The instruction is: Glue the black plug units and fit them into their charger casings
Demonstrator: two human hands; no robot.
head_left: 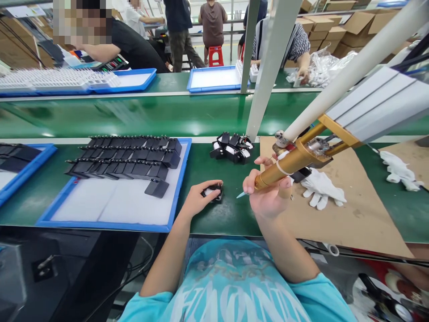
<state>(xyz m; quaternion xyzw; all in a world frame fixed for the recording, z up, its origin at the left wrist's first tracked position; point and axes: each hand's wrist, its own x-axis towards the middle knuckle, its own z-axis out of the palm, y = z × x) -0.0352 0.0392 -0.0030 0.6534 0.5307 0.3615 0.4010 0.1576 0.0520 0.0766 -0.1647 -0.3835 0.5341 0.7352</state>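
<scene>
My left hand is closed around a small black plastic housing with a white part inside, resting on the green bench. My right hand grips a gold cylindrical dispensing gun, whose upper end joins a grey ribbed body and a white tube. A pale blue tapered tip shows below the gun, pointing left at the housing and apart from it. Behind the left hand lies a loose cluster of similar black housings with white insides.
On the left, a blue-rimmed tray carries rows of black housings. White gloves lie on brown cardboard at right. A slanted white post rises behind the bench. Co-workers sit across the green conveyor.
</scene>
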